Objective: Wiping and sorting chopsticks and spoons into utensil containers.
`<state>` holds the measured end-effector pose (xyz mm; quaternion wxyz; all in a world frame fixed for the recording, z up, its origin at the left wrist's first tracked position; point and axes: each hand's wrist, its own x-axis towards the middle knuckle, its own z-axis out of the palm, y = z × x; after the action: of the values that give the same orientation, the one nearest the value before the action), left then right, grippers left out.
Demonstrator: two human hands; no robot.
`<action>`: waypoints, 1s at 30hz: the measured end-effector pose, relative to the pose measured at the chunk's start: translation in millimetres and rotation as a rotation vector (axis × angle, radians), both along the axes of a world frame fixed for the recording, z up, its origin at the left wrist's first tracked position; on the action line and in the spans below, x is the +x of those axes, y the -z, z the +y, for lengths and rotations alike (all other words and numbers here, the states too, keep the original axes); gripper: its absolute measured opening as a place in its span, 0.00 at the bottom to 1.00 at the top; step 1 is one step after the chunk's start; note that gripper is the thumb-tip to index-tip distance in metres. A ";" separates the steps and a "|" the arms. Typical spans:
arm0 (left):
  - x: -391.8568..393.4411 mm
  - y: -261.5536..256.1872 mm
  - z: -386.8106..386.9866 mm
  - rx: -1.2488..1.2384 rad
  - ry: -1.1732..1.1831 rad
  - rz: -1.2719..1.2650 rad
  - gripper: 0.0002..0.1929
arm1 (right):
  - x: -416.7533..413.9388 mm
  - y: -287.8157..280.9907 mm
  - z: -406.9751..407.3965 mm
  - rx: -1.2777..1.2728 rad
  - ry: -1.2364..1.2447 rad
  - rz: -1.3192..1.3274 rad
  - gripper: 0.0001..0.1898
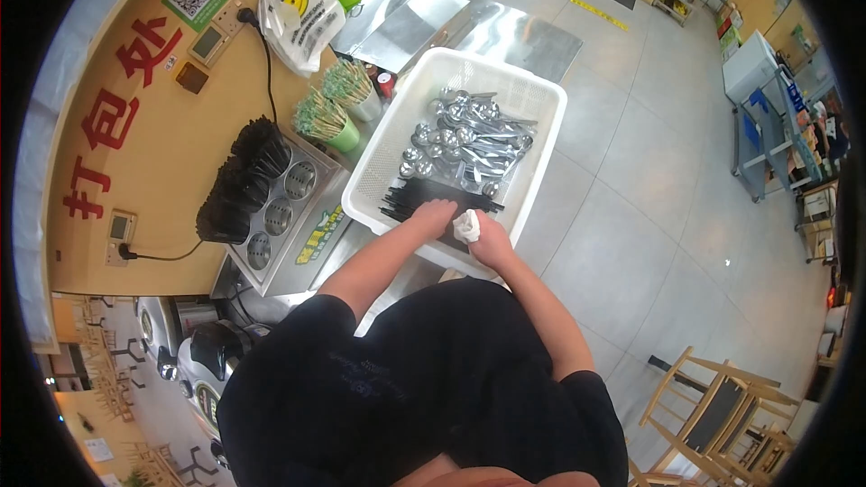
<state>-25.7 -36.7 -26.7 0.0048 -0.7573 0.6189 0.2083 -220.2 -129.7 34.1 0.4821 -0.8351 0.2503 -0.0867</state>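
Observation:
A white plastic basket with perforated walls stands before me on a metal counter. Metal spoons lie heaped in its middle and far part. Across its near part lies a pile of black chopsticks. My left hand is at the near side of this pile, fingers curled down over the sticks; its grip is hidden. To its right, my right hand is closed around a crumpled white cloth, just inside the near right corner of the basket.
Left of the basket, a metal utensil holder has bundles of black chopsticks in its rear cups. Leafy sticks stand in a green cup and a silver cup. A plastic bag hangs on the wall; wooden chairs stand at lower right.

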 end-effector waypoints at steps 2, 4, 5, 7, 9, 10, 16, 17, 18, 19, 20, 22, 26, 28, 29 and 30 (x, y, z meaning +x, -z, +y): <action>0.0 -0.5 -0.1 0.010 0.005 0.012 0.19 | -0.1 1.0 1.3 -0.003 0.020 -0.039 0.13; 1.6 2.4 1.3 0.041 0.079 -0.036 0.19 | 0.2 -1.4 2.4 -0.003 0.021 -0.024 0.13; 1.3 3.8 1.6 0.041 0.080 -0.036 0.19 | -0.1 -1.7 2.8 -0.002 0.027 -0.008 0.13; 0.2 6.7 2.7 0.018 0.113 -0.087 0.17 | 0.4 -2.2 3.0 -0.007 0.028 -0.008 0.13; -0.2 7.6 2.4 0.028 0.111 -0.104 0.16 | -0.2 -2.0 2.6 -0.010 0.033 -0.008 0.14; 0.0 8.0 2.3 0.037 0.106 -0.122 0.15 | -0.5 -1.9 2.2 -0.007 0.030 -0.018 0.14; 1.9 6.0 2.1 0.069 0.086 -0.168 0.09 | -0.6 -5.3 0.7 0.001 0.026 -0.025 0.14; 1.6 5.4 2.0 0.070 0.086 -0.168 0.09 | -0.4 -4.9 0.4 -0.008 0.020 -0.022 0.14; 1.4 4.8 1.8 0.071 0.081 -0.163 0.09 | -0.2 -4.5 0.3 -0.008 0.020 -0.022 0.14; 1.2 4.1 1.6 0.072 0.075 -0.159 0.09 | 0.2 -4.2 0.2 0.001 0.017 -0.021 0.14; 1.4 4.4 1.8 0.070 0.076 -0.160 0.09 | 0.4 -4.7 -0.8 0.008 0.015 -0.020 0.14; 1.5 4.8 4.1 -0.020 0.044 -0.126 0.11 | 0.5 -5.6 -0.3 0.009 0.012 -0.012 0.14; 0.4 -5.9 -1.3 0.036 0.010 -0.073 0.10 | -1.0 -5.6 1.3 0.016 0.028 -0.032 0.13; 0.9 -3.2 0.6 -0.064 -0.067 0.006 0.08 | -1.0 -5.0 1.7 0.024 0.023 -0.044 0.13; 0.3 -5.8 -0.5 -0.066 -0.068 0.005 0.08 | -0.8 -6.3 1.5 0.033 0.018 -0.054 0.13; -0.6 -8.2 -1.9 -0.145 -0.124 0.058 0.08 | -0.9 -7.4 1.5 0.032 0.018 -0.054 0.13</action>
<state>-26.4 -38.7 -18.5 -0.0807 -0.7861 0.5843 0.1848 -221.1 -128.1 41.5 0.5013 -0.8223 0.2460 -0.1092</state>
